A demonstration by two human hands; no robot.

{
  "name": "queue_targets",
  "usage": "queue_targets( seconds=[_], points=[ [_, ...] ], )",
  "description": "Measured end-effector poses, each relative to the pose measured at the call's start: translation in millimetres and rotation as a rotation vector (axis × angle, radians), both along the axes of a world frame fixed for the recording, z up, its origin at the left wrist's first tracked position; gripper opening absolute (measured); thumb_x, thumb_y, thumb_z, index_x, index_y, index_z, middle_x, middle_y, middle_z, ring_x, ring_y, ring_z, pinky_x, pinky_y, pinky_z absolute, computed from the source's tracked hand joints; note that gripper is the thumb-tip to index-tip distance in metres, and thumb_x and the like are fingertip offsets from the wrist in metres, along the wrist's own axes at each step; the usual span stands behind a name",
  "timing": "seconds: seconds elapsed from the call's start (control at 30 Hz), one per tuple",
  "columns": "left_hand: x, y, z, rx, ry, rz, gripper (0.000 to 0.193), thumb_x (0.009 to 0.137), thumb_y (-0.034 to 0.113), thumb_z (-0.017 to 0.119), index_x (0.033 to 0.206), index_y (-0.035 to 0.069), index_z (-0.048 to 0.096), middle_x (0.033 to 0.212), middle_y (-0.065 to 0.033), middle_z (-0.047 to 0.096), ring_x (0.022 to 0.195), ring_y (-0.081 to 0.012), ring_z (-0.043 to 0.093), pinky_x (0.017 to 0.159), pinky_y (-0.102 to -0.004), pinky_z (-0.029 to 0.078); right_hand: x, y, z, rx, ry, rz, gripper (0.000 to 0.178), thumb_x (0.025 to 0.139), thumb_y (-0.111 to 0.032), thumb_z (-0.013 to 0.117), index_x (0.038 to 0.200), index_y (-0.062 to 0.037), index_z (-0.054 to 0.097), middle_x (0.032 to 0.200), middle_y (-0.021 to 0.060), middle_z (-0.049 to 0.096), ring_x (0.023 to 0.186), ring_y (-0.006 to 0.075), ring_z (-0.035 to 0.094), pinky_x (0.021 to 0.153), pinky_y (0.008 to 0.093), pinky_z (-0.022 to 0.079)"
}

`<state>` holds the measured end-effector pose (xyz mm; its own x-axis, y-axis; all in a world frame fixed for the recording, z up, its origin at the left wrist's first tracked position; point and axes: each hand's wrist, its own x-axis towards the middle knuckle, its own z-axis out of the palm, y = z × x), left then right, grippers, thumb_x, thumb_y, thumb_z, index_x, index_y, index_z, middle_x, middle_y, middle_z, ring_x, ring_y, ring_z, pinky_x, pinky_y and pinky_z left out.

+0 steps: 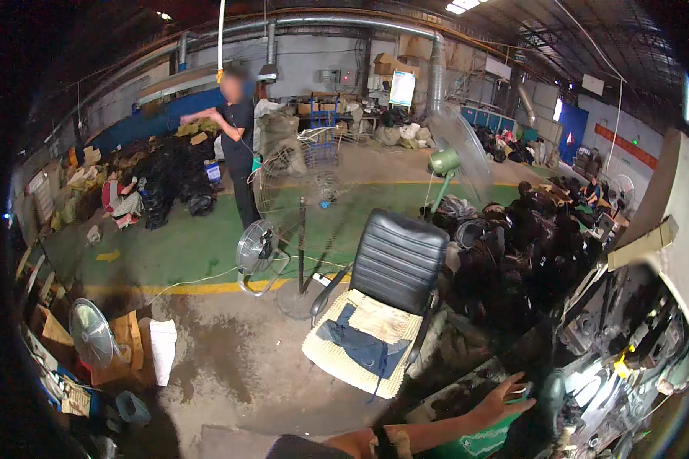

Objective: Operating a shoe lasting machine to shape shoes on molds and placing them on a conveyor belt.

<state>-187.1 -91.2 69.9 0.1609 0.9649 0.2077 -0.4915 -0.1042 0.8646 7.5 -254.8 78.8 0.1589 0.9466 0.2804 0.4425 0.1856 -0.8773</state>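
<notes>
Left hand: at the near right, the left hand [500, 405] has its fingers partly spread, with a pale bit [520, 392] showing among them; I cannot tell whether they pinch it. The right hand is out of view.
Knock risk: the bared forearm [429, 436] lies right along the green item [478, 444], so a careless sweep could probably nudge or drag it; whether they touch is unclear.
Clutter risk: just right of the fingers, the worktop is crowded with metal parts [589, 382]; reaching farther right could tip or scatter them, or scrape the knuckles.
Sight risk: the view takes in mostly the room, with the hand down at the near edge, so a misjudged reach seems likely if the eyes follow that view.
Lighting: strong glare on those parts beside deep shadow could hide a small piece or a sharp edge.
Green place: near right, below the forearm and hand, right of the black chair [402, 252].
Green look: bright green with pale markings, partly covered by the arm and cut by dark shadow; its full outline and material cannot be made out.
</notes>
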Motion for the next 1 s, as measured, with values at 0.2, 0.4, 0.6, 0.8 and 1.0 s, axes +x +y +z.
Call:
queue_targets(
  seconds=[0.2,0.4,0.6,0.8,1.0],
  points=[
    [-29.8,6.7,12.7,-0.316,-0.178,-0.174,0.045,0.088,0.024,0.078,0.126,0.005,0.061,0.111,-0.0055,0.069,0.104,-0.0188,0.065,0.101,-0.0351,0.047,-56.2,21.1,31.6,-0.292,0.63,-0.036,0.103,0.076,0.001,0.077,0.16,-0.0089,0.019,0.159,0.0153,0.03,0.141,0.0271,0.035,0.114,0.0388,0.032],
    [-44.3,12.5,12.4,-0.412,-0.254,-0.156,0.039,0.089,0.024,0.075,0.122,0.004,0.065,0.109,-0.0052,0.071,0.099,-0.0161,0.066,0.094,-0.0316,0.05,-89.3,19.6,69.7,-0.546,1.237,-0.056,0.103,0.075,0.004,0.074,0.161,-0.0139,0.02,0.161,0.0122,0.027,0.142,0.0291,0.035,0.113,0.0398,0.034],
    [-51.2,11.1,1.4,-0.402,-0.297,-0.035,0.039,0.086,0.029,0.077,0.114,0.002,0.067,0.104,-0.0056,0.07,0.092,-0.0174,0.066,0.084,-0.0316,0.052,-70.5,15.5,55.0,-0.182,0.198,0.431,0.103,0.078,-0.008,0.078,0.16,-0.0069,0.017,0.16,0.0187,0.026,0.143,0.0306,0.034,0.113,0.0405,0.035],
    [-57.1,31.7,-26.4,-0.566,-0.571,-0.089,0.034,0.085,0.017,0.073,0.113,-0.001,0.068,0.106,-0.0093,0.07,0.092,-0.0208,0.067,0.085,-0.0355,0.055,-28.0,9.1,19.1,0.028,-0.092,0.495,0.102,0.075,-0.018,0.085,0.157,-0.005,0.026,0.156,0.0205,0.034,0.142,0.0312,0.037,0.112,0.0416,0.034],
    [-50.5,44.4,-4.4,-0.551,-0.377,-0.18,0.037,0.094,0.032,0.057,0.109,0.0,0.064,0.099,-0.0145,0.07,0.086,-0.0308,0.07,0.083,-0.0439,0.057,-31.4,1.7,-36.8,-0.081,-0.255,0.206,0.103,0.069,-0.027,0.091,0.153,-0.0042,0.036,0.152,0.0215,0.04,0.137,0.0332,0.043,0.111,0.0424,0.036]
  ],
)
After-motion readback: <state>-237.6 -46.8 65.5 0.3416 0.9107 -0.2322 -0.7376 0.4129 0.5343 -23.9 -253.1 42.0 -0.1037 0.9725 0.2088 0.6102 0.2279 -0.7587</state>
